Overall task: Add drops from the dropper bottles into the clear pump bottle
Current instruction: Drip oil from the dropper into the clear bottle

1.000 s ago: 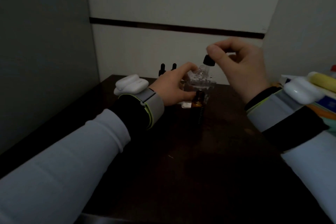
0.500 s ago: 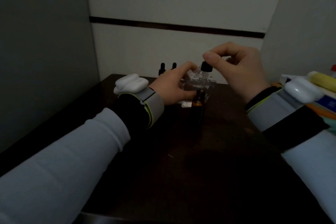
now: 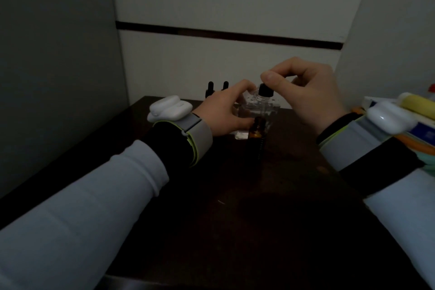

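Right now, your left hand (image 3: 223, 110) curls its fingers round the one clear bottle (image 3: 273, 110), which stands on the dark table (image 3: 235, 195) just above the middle of the frame. Your right hand (image 3: 313, 92) pinches a single black dropper cap (image 3: 266, 90) between thumb and forefinger, directly over that bottle's neck. One amber bottle (image 3: 256, 131) stands just below the clear one in the frame; its top looks uncapped in the dim light. Two black dropper tops (image 3: 210, 87) show behind your left hand. You wear two white wrist devices (image 3: 169, 108), one per arm. Coloured items (image 3: 419, 106) pile at the right edge.
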{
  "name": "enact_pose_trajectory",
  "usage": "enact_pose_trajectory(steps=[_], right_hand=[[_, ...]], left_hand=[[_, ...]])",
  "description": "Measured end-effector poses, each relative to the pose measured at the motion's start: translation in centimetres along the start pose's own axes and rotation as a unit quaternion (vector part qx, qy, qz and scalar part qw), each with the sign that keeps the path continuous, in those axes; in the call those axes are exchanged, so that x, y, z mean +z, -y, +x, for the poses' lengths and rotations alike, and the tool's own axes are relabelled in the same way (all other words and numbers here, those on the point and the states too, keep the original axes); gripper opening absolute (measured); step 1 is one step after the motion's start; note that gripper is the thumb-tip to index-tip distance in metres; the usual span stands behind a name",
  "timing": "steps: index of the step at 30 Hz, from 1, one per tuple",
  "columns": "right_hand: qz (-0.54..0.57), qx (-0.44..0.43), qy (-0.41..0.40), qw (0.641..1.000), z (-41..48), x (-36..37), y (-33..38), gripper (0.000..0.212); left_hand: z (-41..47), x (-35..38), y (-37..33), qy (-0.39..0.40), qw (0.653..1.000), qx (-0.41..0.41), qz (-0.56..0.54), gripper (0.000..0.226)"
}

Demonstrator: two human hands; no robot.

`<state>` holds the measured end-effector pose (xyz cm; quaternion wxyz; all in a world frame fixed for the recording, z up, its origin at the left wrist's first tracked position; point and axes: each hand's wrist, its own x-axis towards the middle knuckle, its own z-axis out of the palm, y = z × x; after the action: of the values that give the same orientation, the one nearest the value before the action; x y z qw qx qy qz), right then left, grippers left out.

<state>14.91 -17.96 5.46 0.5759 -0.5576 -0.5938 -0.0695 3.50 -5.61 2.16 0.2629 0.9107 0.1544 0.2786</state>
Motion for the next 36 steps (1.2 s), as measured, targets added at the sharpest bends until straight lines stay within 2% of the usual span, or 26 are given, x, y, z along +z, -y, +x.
enact_pose_trajectory(steps=[3, 6, 8, 11, 18, 23, 31, 36], right_hand=[[0.009, -0.004, -0.018, 1.000, 0.1, 0.0, 0.0, 0.008], [0.029, -0.028, -0.097, 0.995, 0.4, -0.3, 0.3, 0.012], [0.052, -0.048, -0.160, 0.985, 0.5, -0.4, 0.4, 0.007], [0.064, -0.062, -0.200, 0.976, 0.6, -0.3, 0.0, 0.002], [0.037, -0.049, -0.172, 0.983, 0.5, 0.4, -0.8, 0.003], [-0.056, -0.041, -0.117, 0.991, 0.1, 1.1, -1.7, 0.008], [-0.050, -0.034, -0.112, 0.992, 0.2, 1.2, -1.7, 0.012], [-0.035, -0.019, -0.096, 0.995, 0.1, 1.2, -1.8, 0.006]], left_hand=[[0.0, 0.0, 0.1, -0.003, 1.000, -0.001, 0.000, 0.054], [0.0, 0.0, 0.2, -0.006, 1.000, -0.001, 0.007, 0.053], [0.0, 0.0, 0.2, -0.006, 1.000, 0.001, 0.008, 0.053], [0.0, 0.0, 0.1, -0.003, 1.000, 0.003, 0.007, 0.052], [0.0, 0.0, 0.1, -0.006, 1.000, 0.002, 0.009, 0.054], [0.0, 0.1, 0.1, -0.006, 1.000, 0.001, 0.007, 0.055], [0.0, 0.0, 0.0, -0.003, 1.000, 0.000, 0.003, 0.055], [0.0, 0.0, -0.1, 0.000, 1.000, -0.003, 0.007, 0.056]])
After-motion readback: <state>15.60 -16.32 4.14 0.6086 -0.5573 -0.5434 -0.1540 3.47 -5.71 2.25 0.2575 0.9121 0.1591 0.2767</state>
